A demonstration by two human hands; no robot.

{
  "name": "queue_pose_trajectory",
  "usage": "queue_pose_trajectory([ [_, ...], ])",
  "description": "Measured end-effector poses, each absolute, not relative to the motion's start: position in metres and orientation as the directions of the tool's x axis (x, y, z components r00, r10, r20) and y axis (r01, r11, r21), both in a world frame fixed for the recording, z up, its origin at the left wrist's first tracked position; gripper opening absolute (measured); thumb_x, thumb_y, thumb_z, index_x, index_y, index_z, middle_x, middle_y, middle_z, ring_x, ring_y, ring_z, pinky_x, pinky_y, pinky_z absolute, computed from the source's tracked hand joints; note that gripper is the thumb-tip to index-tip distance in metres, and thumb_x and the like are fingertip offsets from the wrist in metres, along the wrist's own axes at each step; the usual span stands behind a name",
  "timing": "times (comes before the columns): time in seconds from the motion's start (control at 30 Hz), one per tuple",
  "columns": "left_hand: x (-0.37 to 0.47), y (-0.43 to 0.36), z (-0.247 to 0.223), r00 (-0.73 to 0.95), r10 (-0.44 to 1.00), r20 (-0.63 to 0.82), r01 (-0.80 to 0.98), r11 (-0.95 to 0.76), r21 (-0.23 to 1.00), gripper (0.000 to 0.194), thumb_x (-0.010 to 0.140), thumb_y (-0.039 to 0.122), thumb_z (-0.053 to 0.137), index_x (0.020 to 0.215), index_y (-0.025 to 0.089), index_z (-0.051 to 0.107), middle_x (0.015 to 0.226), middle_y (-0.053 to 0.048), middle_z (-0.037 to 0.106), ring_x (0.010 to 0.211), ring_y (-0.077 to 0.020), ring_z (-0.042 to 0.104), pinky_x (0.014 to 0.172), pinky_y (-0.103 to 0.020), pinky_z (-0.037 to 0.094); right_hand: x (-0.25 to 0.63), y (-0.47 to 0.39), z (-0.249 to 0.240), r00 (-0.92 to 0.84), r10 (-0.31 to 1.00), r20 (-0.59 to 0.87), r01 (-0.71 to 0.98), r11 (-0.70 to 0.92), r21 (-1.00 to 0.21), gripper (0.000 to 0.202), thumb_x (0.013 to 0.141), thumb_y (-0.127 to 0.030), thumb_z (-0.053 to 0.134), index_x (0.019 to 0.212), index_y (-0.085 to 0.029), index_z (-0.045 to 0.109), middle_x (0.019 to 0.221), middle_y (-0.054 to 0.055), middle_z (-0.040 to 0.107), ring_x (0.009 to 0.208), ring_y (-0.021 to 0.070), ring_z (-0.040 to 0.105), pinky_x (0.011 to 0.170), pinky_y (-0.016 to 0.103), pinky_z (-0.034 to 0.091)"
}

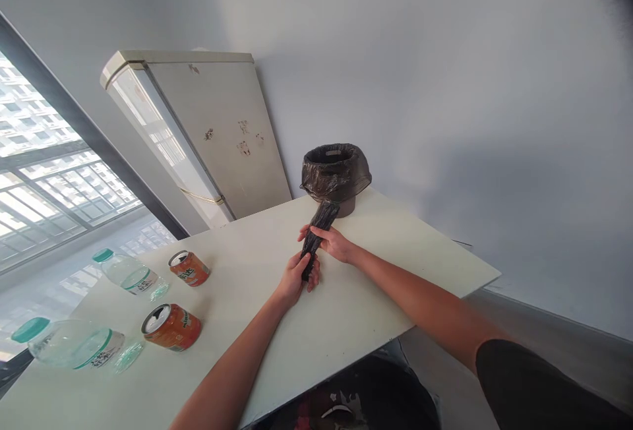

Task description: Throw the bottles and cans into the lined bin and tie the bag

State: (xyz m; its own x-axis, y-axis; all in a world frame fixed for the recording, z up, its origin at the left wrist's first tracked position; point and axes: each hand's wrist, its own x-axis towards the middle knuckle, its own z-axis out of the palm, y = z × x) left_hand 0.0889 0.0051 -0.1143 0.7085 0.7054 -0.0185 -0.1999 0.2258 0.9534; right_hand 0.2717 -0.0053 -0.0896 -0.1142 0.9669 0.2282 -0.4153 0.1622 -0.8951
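Observation:
Both my hands hold a long, bunched black plastic bag (321,220) slantwise above the white table. My left hand (295,276) is wrapped round its lower end. Higher up, my right hand (333,243) grips it from the right, thumb across the front. Just beyond the bag's upper end stands a trash bin (336,176), lined with a black plastic bag folded down over its rim. The bag in my hands overlaps the bin's lower part in view; whether they touch I cannot tell.
On the left of the white table (356,311) stand two orange drink cans (190,268) (173,328) and two clear bottles with green caps (129,272) (72,343). Behind the table are a white fridge (217,133) and a wall (420,74). A window (49,133) is at far left.

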Motion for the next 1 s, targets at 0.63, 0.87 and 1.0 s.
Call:
queue_pose_trajectory([
  [0.63, 0.089, 0.003, -0.112, 0.719, 0.690, -0.078, -0.137, 0.250, 0.958, 0.054, 0.087, 0.064, 0.078, 0.104, 0.016, 0.060, 0.073, 0.004, 0.054, 0.045, -0.0049, 0.040, 0.037, -0.019, 0.027, 0.282, 0.007, -0.099, 0.027, 0.917, 0.398, 0.263, 0.378, -0.888, 0.035, 0.102, -0.044, 0.058, 0.115, -0.016, 0.074, 0.100, 0.010, 0.077, 0.089, 0.0226, 0.068, 0.086, 0.038, 0.054],
  [0.87, 0.086, 0.010, -0.114, 0.782, 0.623, -0.037, -0.218, 0.328, 0.919, 0.095, 0.086, 0.096, 0.045, 0.117, 0.009, 0.066, 0.089, -0.011, 0.071, 0.046, -0.0123, 0.054, 0.037, -0.026, 0.037, 0.296, 0.000, -0.081, -0.457, 0.735, 0.500, 0.784, 0.599, -0.164, 0.042, 0.098, -0.006, 0.052, 0.135, -0.016, 0.070, 0.124, 0.013, 0.075, 0.109, 0.0266, 0.058, 0.091, 0.040, 0.041],
  [1.0, 0.082, 0.011, -0.110, 0.814, 0.579, -0.054, -0.185, 0.347, 0.920, 0.099, 0.083, 0.098, 0.046, 0.118, 0.008, 0.066, 0.099, -0.017, 0.074, 0.052, -0.0166, 0.064, 0.037, -0.027, 0.040, 0.292, 0.002, -0.082, -0.543, 0.711, 0.447, 0.805, 0.591, 0.038, 0.036, 0.105, -0.010, 0.050, 0.135, -0.017, 0.069, 0.121, 0.013, 0.076, 0.105, 0.0254, 0.056, 0.084, 0.038, 0.035],
])
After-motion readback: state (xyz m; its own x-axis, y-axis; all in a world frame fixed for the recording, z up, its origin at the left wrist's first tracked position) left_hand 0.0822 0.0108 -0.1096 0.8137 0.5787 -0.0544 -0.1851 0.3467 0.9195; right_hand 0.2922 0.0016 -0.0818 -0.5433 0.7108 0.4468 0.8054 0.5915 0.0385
